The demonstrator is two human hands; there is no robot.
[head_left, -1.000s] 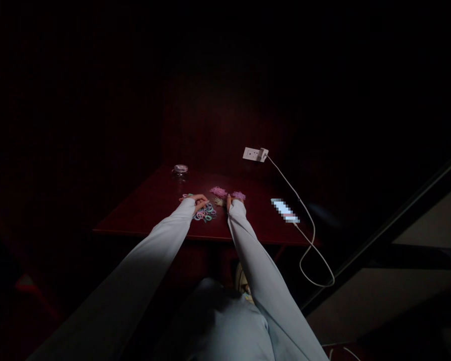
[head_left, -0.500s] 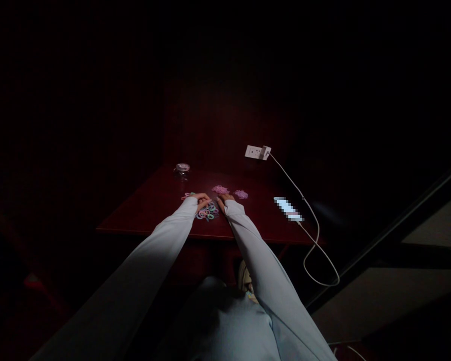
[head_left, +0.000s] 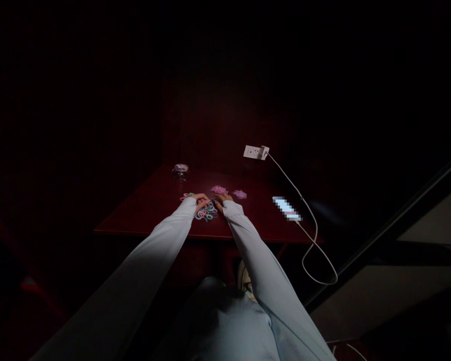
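Observation:
Small looped bands in mixed colours, like hair ties, make a loose pile (head_left: 206, 215) near the front of a dark red table (head_left: 143, 213). Above its left part is my left hand (head_left: 200, 197), fingers curled and closed; whatever they may hold is too small to tell. My right hand (head_left: 223, 198) faces it at the pile's right side, fingertips drawn together close to the left ones, their contents hidden. Just beyond the right hand lies a pink heap of small bands (head_left: 219, 189), and to its right a smaller purple heap (head_left: 240, 194).
A clear jar with a lid (head_left: 181, 170) stands at the back left. On the right a phone with a blurred screen (head_left: 286, 208) lies on the table, its white cable (head_left: 316, 225) looping past the edge to a wall socket (head_left: 252, 152).
My right hand has moved slightly left, away from the pink heap, bringing its fingertips nearer to my left hand. The left hand stays over the pile. The view has shifted a little.

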